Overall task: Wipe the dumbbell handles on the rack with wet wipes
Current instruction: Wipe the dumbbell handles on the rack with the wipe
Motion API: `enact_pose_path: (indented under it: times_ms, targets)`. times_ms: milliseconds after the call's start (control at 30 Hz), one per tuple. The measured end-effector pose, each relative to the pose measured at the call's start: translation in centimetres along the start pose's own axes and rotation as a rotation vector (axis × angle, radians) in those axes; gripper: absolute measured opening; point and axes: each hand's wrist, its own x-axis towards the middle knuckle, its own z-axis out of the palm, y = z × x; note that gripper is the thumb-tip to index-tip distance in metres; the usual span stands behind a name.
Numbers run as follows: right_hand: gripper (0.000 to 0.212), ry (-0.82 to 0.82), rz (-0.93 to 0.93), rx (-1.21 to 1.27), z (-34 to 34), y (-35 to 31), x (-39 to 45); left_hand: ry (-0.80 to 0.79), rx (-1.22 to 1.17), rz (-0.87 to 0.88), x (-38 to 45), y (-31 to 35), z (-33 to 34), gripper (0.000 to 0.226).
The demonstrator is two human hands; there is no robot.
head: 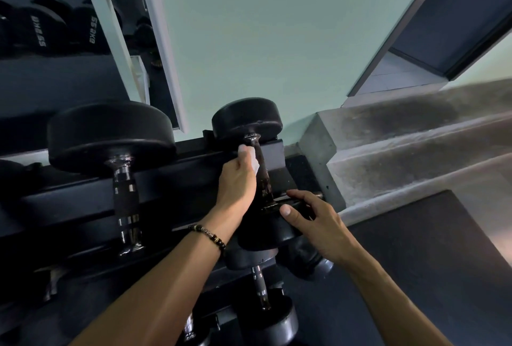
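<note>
White wet wipe is bunched up in the left hand, pressed against the upper part of the dumbbell handle, just below the far head. That dumbbell sits at the right end of the rack, with the concrete steps right beside it.

My take on doing this bit well: wrap the wipe as far round the handle as it'll go and drag it the whole length, from the far head down to the near head, with a twist so the underside gets cleaned too. The knurled middle probably holds the most grime, so go slow there. Keep the other hand bracing the weight so it doesn't roll in its cradle.

Fingers: the left hand's are curled in, pinching the wipe against the handle, more a clamp on the cloth than a full wrap round the bar from what I can see. The right hand is loosely open, fingers spread and only slightly bent, resting on top of the near head with the thumb out toward the handle. It isn't gripping anything, just steadying.

Bigger dumbbell further left of that one looks like the next one to do.
</note>
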Motion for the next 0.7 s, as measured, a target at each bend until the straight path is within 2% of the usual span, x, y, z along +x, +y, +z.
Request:
enact_pose_path:
  times_ms: [33,133,200,300,367,500,567,667,700]
  targets:
    - [0.082,0.002,-0.004,0.008,0.0,0.0,0.0,0.015,-0.004,0.012,0.0,-0.5,0.0,0.059]
    - [0.077,0.015,-0.004,0.038,0.1,0.1,0.1,0.015,-0.056,-0.033,0.5,-1.7,-0.2,0.034]
    - [0.077,0.013,-0.004,0.034,0.1,0.2,0.1,0.016,-0.148,-0.074,1.2,-1.2,-0.3,0.025]
    - [0.080,0.021,-0.005,0.029,0.1,0.3,0.2,0.038,-0.270,-0.100,3.0,0.8,-0.5,0.024]
    - [0.072,0.021,-0.004,0.036,0.2,0.2,0.2,-0.023,-0.310,-0.159,2.6,0.8,-0.8,0.019]
    - [0.061,0.015,-0.003,0.041,0.2,-0.5,0.0,-0.214,-0.076,-0.206,-0.9,-1.8,-1.9,0.013]
    - [0.058,0.011,0.000,0.030,0.0,-0.7,0.0,-0.205,-0.100,-0.181,-0.4,-1.4,-1.8,0.013]
    - [0.060,0.018,-0.004,0.027,0.0,-0.3,0.1,-0.137,-0.257,-0.195,2.0,0.6,-1.6,0.013]
    - [0.062,0.026,-0.008,0.028,0.1,-0.1,0.1,-0.121,-0.234,-0.194,2.5,0.9,-1.5,0.014]
